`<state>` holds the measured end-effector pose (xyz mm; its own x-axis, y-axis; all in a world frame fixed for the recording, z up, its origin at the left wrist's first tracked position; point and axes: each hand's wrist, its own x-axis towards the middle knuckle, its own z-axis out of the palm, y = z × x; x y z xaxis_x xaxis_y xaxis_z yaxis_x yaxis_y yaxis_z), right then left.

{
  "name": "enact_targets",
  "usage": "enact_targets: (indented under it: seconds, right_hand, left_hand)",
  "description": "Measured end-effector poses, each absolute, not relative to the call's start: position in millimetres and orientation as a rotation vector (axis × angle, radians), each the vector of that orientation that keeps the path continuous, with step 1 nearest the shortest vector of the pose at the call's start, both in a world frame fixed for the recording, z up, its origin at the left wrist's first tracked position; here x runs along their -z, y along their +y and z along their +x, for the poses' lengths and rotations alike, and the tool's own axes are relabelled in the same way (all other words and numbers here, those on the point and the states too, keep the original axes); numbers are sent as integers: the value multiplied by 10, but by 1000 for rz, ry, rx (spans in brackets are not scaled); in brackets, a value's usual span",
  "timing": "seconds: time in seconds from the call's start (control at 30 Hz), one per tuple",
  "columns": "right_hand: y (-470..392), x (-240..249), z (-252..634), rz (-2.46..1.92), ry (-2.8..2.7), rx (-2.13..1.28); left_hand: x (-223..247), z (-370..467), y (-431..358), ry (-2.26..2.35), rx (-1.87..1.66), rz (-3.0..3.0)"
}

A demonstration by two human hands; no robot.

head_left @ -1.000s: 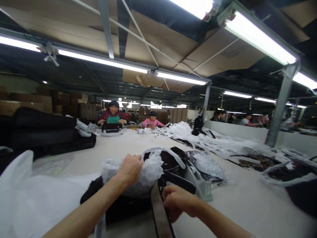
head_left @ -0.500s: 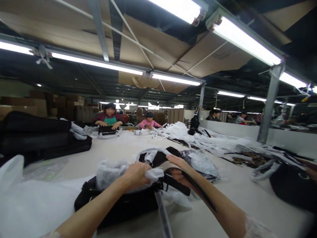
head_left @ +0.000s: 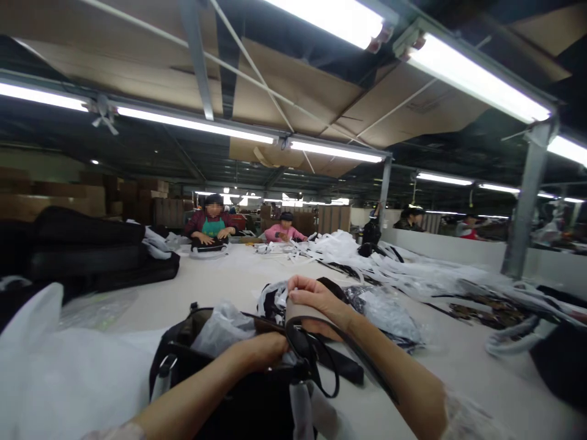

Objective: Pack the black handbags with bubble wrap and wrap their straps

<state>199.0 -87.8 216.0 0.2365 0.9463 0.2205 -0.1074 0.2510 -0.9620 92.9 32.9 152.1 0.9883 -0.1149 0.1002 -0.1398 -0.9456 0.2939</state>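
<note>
A black handbag (head_left: 247, 403) stands in front of me on the white table, its top open. Crumpled translucent plastic (head_left: 224, 330) fills part of the opening. My left hand (head_left: 266, 351) reaches into the mouth of the bag, its fingers hidden by the rim and the plastic. In my right hand (head_left: 321, 302) a wide strap (head_left: 298, 311), pale on one face and dark along its edge, is pinched and arches down beside my forearm. A thin black loop (head_left: 337, 373) hangs at the bag's right end. White wrapping (head_left: 300, 406) covers something below it.
Plastic-wrapped goods (head_left: 387, 315) lie beyond my right hand. White strips (head_left: 348, 247) are heaped farther back. Black bags (head_left: 101, 256) are stacked at left, near white sheeting (head_left: 82, 373). Two people (head_left: 213, 226) work across the table. A metal post (head_left: 527, 201) rises at right.
My left hand has gone from gripping the crumpled plastic above the bag to inside its opening. The bag now stands more upright and open. My right hand has shifted slightly left and up with the strap.
</note>
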Motion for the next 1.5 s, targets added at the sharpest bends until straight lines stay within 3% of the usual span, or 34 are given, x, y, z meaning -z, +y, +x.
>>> enact_targets:
  seconds: [0.37, 0.57, 0.87, 1.13, 1.33, 1.5]
  right_hand:
    - [-1461, -2037, 2264, -1270, -990, -788]
    - [-1474, -2077, 2151, -1157, -941, -816]
    - [-1552, -2199, 2119, -1225, -943, -937]
    - [-1536, -2251, 2010, -1213, -940, -979]
    - [-1561, -2211, 2073, -1183, -920, -944]
    - [-1554, -2230, 2052, -1191, -963, -953]
  left_hand:
    - [-1966, 323, 753, 489, 4, 3300]
    - [-1760, 55, 914, 356, 92, 3246]
    - [-2295, -328, 1129, 514, -49, 3202]
    - [-1868, -304, 1207, 497, 2, 3233]
    - [-2083, -154, 1204, 431, 203, 3201]
    - [-2359, -160, 860, 239, -201, 3124]
